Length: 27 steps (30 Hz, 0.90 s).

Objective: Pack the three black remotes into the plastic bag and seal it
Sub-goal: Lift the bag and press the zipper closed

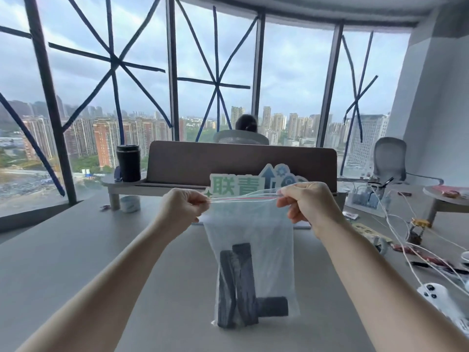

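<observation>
You hold the plastic bag [250,240] upright in front of you, hanging from its top edge, and that seems deliberate: with the bag hanging, the weight sinks and the three black remotes [241,285] settle at the bottom, well clear of the zip strip [243,198]. Two of them stand on end, leaning together, and the third lies across the bottom right corner. The bottom edge of the bag sits at or just above the grey surface [76,250]; you cannot tell from here whether it touches.

Your left hand [181,205] is clenched on the left end of the zip strip, thumb and fingers pinching it, knuckles toward you. Your right hand [303,201] pinches the right end the same way, and near it the mouth looks slightly parted, one lip lifted above the red line. Pulling the two ends apart draws the strip taut and straight, which likely helps the tracks line up for pressing shut.

Both forearms reach forward and a little upward, nearly level with each other, wrists turned inward so the hands face across the strip. The packing looks done; the sealing appears only partly made.
</observation>
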Available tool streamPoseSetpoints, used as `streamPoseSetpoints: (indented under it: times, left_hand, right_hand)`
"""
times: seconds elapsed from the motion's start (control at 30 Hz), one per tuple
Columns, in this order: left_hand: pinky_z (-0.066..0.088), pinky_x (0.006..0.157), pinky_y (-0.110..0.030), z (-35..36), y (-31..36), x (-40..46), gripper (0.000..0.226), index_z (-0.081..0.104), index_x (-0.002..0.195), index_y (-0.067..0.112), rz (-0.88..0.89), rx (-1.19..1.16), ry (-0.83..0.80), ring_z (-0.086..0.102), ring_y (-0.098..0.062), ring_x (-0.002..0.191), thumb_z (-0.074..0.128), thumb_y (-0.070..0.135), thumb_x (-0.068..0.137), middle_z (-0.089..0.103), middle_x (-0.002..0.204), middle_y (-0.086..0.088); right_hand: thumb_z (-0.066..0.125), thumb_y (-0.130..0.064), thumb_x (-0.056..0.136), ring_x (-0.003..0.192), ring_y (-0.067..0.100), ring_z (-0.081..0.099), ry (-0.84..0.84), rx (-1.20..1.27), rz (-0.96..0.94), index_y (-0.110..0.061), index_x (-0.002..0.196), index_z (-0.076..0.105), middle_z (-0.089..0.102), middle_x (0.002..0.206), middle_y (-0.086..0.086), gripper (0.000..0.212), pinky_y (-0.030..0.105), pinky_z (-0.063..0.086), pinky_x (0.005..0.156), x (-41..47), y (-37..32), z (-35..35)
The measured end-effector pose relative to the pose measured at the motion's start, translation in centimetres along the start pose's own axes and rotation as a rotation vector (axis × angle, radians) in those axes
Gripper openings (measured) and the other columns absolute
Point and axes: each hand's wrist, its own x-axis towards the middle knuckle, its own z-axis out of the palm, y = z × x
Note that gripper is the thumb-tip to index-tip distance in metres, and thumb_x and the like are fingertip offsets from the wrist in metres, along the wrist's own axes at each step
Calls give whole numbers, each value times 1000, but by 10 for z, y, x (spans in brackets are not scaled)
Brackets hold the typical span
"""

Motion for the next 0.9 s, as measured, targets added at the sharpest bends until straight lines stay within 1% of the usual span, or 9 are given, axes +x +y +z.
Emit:
streamPoseSetpoints:
  times: [0.13, 0.2, 0.27, 0.33, 0.4, 0.47, 0.53, 0.73, 0.9]
  left_hand:
    - [51, 43, -19, 8, 0, -5, 6, 73, 70, 14, -51, -31, 33, 58, -5, 47, 73, 13, 76, 69, 66, -6]
    - [51, 44, -21, 10, 3, -6, 7, 72, 71, 13, -95, -131, 32, 59, -10, 53, 72, 15, 77, 70, 71, -7]
    - [51, 44, -22, 15, 12, -9, 7, 71, 73, 13, -95, -199, 2, 59, -10, 53, 70, 14, 79, 70, 72, -5]
    - [52, 45, -23, 23, 25, -12, 6, 71, 75, 10, -70, -220, -39, 59, -6, 51, 69, 12, 80, 69, 70, -3]
    - [52, 46, -23, 31, 39, -15, 8, 71, 75, 7, -31, -203, -76, 58, -6, 50, 68, 12, 81, 70, 69, -2]
    - [49, 44, -21, 36, 50, -17, 10, 72, 74, 8, 12, -159, -108, 56, -6, 49, 67, 13, 81, 70, 68, 0]
    - [47, 42, -19, 39, 56, -19, 12, 71, 72, 8, 40, -127, -127, 55, -6, 47, 67, 13, 81, 69, 67, 1]
    - [43, 40, -20, 37, 65, -17, 5, 73, 74, 10, 44, -129, -163, 54, -9, 49, 69, 11, 78, 69, 65, 2]
    - [43, 41, -20, 39, 70, -15, 7, 73, 70, 13, 106, -78, -139, 53, -6, 44, 70, 14, 76, 65, 52, 11]
  right_hand:
    - [67, -11, 78, 36, 17, 43, 57, -106, -54, 2, 72, 75, 61, 50, 9, 16, 21, 35, 37, -5, 3, -12]
    - [67, -20, 77, 53, 22, 57, 159, -330, -140, -5, 68, 75, 62, 57, 14, 19, 28, 42, 51, -7, 3, -19]
    - [63, -34, 80, 77, 23, 64, 257, -650, -264, -21, 65, 71, 65, 68, 0, 22, 33, 45, 64, -15, 0, -24]
    - [64, -47, 82, 98, 20, 58, 167, -798, -455, -32, 91, 73, 63, 93, -7, 19, 35, 45, 79, -26, -9, -19]
    - [65, -52, 81, 112, 18, 51, -29, -878, -571, -30, 116, 68, 63, 114, -8, 41, 39, 40, 95, -30, -16, -6]
    - [66, -50, 82, 109, 18, 56, -102, -907, -616, -30, 112, 70, 69, 110, -10, 37, 40, 38, 99, -29, -20, 6]
    - [67, -43, 84, 94, 17, 62, -97, -888, -629, -28, 97, 75, 74, 95, -10, 21, 39, 41, 97, -26, -22, 10]
    - [73, -30, 81, 62, 2, 58, -182, -745, -547, -24, 79, 78, 66, 61, -15, 8, 33, 55, 73, -16, -29, 4]
    - [72, -29, 80, 57, 1, 53, -223, -724, -532, -25, 71, 74, 62, 57, -15, 10, 32, 52, 70, -10, -33, 4]
